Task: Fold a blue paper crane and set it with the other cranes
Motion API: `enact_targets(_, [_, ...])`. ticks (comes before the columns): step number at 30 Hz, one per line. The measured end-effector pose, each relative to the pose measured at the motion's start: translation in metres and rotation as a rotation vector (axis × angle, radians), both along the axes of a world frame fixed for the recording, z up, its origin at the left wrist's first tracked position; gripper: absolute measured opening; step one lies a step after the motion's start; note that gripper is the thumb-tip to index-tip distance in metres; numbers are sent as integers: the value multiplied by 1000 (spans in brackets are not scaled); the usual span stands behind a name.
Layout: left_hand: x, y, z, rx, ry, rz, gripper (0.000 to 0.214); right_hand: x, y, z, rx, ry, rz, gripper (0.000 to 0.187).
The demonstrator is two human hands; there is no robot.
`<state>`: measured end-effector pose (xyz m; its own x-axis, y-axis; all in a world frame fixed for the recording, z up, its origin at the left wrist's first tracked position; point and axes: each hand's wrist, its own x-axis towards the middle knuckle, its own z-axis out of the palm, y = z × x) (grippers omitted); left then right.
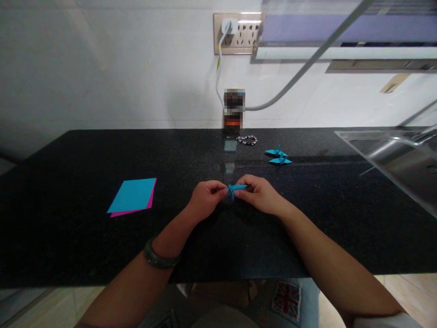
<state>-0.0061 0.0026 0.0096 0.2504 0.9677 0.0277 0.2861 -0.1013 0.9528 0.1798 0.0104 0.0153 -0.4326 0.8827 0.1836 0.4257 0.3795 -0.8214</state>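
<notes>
A small folded blue paper piece [235, 188] is held between both hands just above the black countertop [85, 246]. My left hand [205, 199] pinches its left end with closed fingers. My right hand [259, 194] pinches its right end, fingers closed too. A dark bangle sits on my left wrist. Two finished blue paper cranes [279, 156] lie on the counter behind and to the right of my hands.
A stack of square paper sheets [133, 197], blue over pink, lies at the left. A bead bracelet [247, 140] and a small dark box [234, 111] sit by the wall under a socket strip [239, 34] with a white cable. A steel sink [392, 159] is at the right.
</notes>
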Motion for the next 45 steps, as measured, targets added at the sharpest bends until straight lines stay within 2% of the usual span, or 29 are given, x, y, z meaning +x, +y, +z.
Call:
enact_targets(4, [0, -1, 0, 6, 27, -47, 20, -1, -2, -1, -254, 41, 69, 19])
enact_targets(7, [0, -4, 1, -108, -5, -143, 28, -4, -5, 0, -450, 101, 164, 21])
enact_targets(10, [0, -6, 3, -274, -63, -240, 38, -7, -8, 1, -551, 205, 189, 19])
enact_targets(18, [1, -9, 3, -579, -443, -309, 36, -6, -9, -3, -856, 537, 293, 19])
enact_targets(29, [7, -16, 4, -628, -807, -328, 24, -12, -13, -5, -868, 781, 341, 17])
enact_targets(35, [11, -19, 3, -633, -881, -305, 24, -17, -14, -6, -886, 894, 386, 15])
enact_targets(45, [17, -23, 1, -627, -1018, -345, 22, -20, -18, -5, -938, 958, 409, 16])
